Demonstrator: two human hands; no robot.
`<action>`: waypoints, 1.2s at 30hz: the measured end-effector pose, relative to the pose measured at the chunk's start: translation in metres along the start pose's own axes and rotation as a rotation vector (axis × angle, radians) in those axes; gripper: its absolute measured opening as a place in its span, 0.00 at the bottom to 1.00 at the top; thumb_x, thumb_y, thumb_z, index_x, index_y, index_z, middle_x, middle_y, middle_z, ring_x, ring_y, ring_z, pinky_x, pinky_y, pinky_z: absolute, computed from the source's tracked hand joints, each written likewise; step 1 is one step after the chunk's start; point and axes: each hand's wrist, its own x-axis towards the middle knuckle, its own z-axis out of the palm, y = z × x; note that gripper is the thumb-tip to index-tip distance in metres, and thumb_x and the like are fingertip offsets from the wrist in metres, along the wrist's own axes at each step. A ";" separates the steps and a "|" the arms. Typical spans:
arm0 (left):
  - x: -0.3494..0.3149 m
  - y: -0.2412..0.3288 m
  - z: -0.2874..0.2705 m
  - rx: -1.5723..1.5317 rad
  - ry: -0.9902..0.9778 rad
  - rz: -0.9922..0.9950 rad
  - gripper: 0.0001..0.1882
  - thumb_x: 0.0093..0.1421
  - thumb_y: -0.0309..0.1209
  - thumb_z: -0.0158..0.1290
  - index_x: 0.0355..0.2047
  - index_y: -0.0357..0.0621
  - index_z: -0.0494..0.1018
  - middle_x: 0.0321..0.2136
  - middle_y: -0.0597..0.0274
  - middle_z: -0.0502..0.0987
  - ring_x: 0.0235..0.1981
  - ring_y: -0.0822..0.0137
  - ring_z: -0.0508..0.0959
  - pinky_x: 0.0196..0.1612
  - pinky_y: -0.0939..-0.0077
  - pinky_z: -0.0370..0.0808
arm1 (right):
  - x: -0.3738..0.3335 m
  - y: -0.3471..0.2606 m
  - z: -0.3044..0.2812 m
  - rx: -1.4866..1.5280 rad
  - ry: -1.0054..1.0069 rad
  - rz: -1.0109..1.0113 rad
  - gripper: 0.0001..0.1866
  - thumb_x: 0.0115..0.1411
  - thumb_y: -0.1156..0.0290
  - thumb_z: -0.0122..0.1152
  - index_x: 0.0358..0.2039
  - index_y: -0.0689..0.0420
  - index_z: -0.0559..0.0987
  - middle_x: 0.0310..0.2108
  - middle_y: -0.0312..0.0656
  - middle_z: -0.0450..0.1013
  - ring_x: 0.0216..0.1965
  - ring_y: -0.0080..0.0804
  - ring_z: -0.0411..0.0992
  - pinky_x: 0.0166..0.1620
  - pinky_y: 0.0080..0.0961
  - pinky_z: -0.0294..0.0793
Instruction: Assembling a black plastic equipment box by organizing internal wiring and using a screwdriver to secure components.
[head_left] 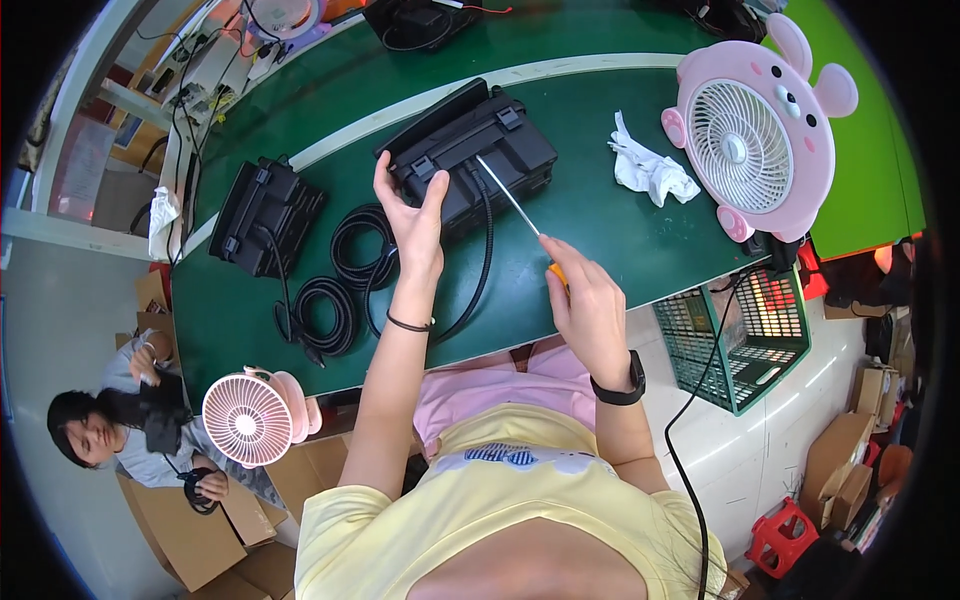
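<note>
Left hand [412, 215] fingers spread, clamping near edge of black box unit [470, 150] mid green bench [600, 250], steadying it; right hand [585, 300] closed round screwdriver [520, 212], tip angled onto unit's top; coiled black cable [345, 270] lies beside, clear of work

You are sitting at a long green workbench [620, 240] in a small assembly workshop — black power units [262, 215] with coiled cables [335, 300] are lying in a row along it, another one [480, 150] under your screwdriver [515, 200]. Cardboard boxes [185, 530] are piling up on the floor beside a green plastic crate [745, 345] — and a second person [130, 425] is handling parts nearby, while small pink fans [250, 420] are clipped and standing around the station.
</note>
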 end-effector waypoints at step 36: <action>-0.012 -0.012 -0.002 0.284 0.070 0.271 0.43 0.54 0.29 0.65 0.66 0.42 0.54 0.60 0.50 0.55 0.62 0.55 0.59 0.67 0.64 0.53 | -0.011 -0.025 -0.002 0.014 -0.043 0.016 0.20 0.59 0.79 0.58 0.53 0.58 0.75 0.44 0.49 0.78 0.36 0.48 0.79 0.37 0.36 0.79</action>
